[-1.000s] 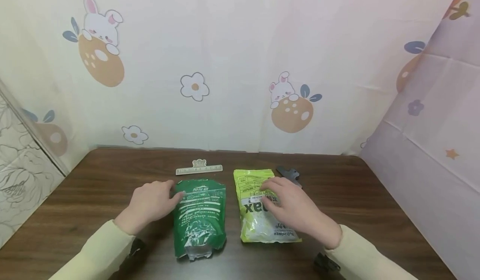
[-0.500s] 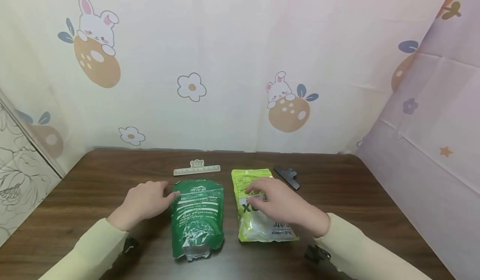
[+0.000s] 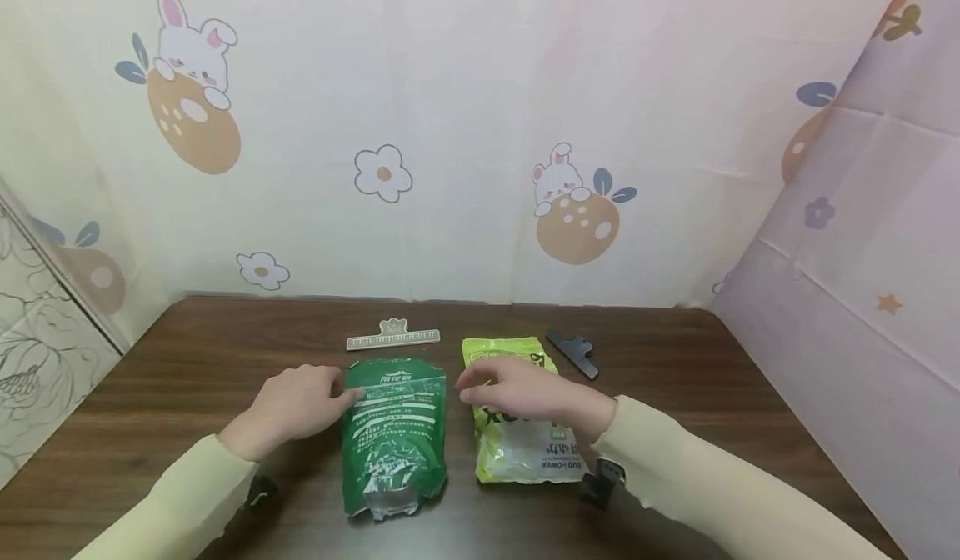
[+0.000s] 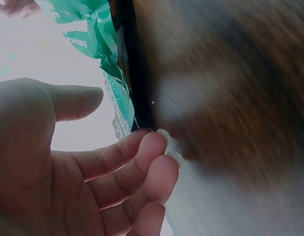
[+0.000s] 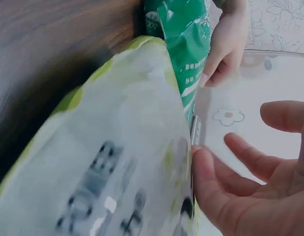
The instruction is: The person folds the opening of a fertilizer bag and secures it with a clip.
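Note:
A green plastic bag (image 3: 397, 435) lies flat on the table, its printed face up. Beside its upper left edge is my left hand (image 3: 296, 406), fingers loosely bent. The left wrist view shows a gap between thumb and fingers, with the green bag beyond; whether the thumb tip touches it I cannot tell. To the right lies a yellow and silver printed bag (image 3: 525, 456). My right hand (image 3: 517, 393) is over its upper part, fingertips reaching past its left edge and hiding some print. In the right wrist view the right fingers are spread, with nothing gripped.
Behind the green bag lies a long pale sealing clip (image 3: 393, 339) with a ruler-like bar. A dark bag clip (image 3: 575, 354) rests behind the yellow bag on the right. A patterned curtain (image 3: 450, 235) hangs at the brown table's (image 3: 675, 360) back edge.
My right hand has moved left across the yellow bag toward the green one. The left hand has barely moved. Both bags and clips stay in place; the head view shifted slightly.

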The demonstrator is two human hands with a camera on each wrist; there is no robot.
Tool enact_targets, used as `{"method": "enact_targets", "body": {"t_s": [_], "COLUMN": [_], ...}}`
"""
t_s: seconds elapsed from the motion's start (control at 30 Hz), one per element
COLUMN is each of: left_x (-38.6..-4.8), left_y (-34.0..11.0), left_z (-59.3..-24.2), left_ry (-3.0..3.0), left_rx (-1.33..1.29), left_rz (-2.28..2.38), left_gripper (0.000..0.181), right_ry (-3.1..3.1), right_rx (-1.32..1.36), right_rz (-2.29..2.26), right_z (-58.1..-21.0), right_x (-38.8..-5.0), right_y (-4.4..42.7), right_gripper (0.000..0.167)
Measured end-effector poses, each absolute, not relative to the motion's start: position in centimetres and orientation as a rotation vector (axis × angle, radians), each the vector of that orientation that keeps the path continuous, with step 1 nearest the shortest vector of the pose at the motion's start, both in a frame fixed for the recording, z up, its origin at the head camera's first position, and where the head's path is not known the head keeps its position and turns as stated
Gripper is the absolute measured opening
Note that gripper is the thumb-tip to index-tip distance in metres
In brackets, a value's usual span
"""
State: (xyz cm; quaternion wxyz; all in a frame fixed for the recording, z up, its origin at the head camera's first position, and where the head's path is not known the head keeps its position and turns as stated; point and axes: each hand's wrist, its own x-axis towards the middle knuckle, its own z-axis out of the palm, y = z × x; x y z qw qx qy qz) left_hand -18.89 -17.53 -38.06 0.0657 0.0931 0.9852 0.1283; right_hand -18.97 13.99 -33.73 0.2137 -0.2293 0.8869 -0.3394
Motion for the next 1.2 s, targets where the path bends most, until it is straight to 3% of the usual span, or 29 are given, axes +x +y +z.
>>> {"method": "enact_targets", "body": {"t_s": [0.53, 1.2], "left_x": [-18.8, -19.3], "left_y": [-17.5, -17.1], "left_z": [-38.4, -38.3], "left_ry": [2.997, 3.009], "left_rx": [0.253, 0.227], "left_rz": [0.377, 0.409], "left_gripper": [0.04, 0.039], "right_ry": [2.309, 2.18], "right_rx": [-0.441, -0.274], "right_rz": [-1.049, -1.241], "right_z": [-34.6, -35.3], "right_x": [-19.2, -19.9], "right_y": [10.9, 10.1], "right_gripper": [0.053, 0.053]}}
